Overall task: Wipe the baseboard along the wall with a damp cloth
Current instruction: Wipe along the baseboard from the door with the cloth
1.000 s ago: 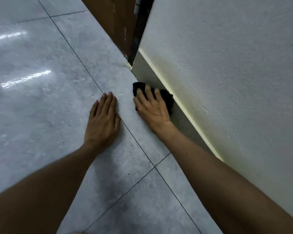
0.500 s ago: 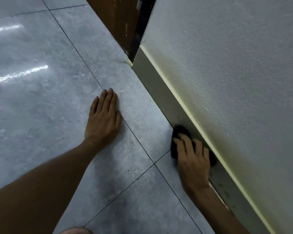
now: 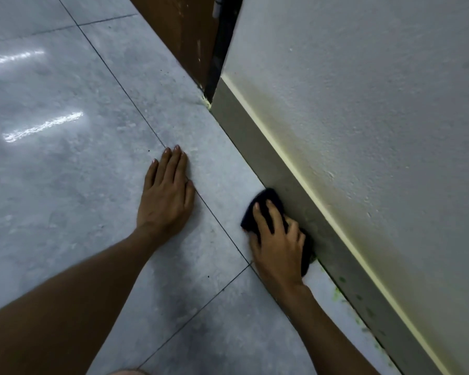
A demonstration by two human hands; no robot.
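The cloth (image 3: 268, 201), dark and bunched, was pressed against the lower face of the baseboard (image 3: 257, 142) where it met the floor (image 3: 92, 185). It was held under the right hand (image 3: 278, 239), whose fingers were laid flat and slightly spread over it, pinning it rather than pinching it. The left hand (image 3: 165, 193) was planted palm-down on the floor, fingers together, well apart from the cloth, and held nothing.

Several risks could be judged from here. Greenish specks (image 3: 339, 292) were seen along the floor seam just behind the right wrist; they could be smeared instead of lifted if the cloth were dragged over them without being refolded. The cloth was bunched low, so the pale upper lip of the baseboard could be missed on a pass. With pressure coming only from flat fingers, the cloth could slip out sideways. The glossy floor might become slick under the bracing hand if moisture were carried onto it.

Ahead, the baseboard ended at a corner beside a dark gap (image 3: 220, 50) and a brown door (image 3: 182, 28), so the stroke forward was bounded there. Behind, the baseboard ran out of view at the lower right. The floor to the left was seen bare, leaving room for the left hand to be shifted.
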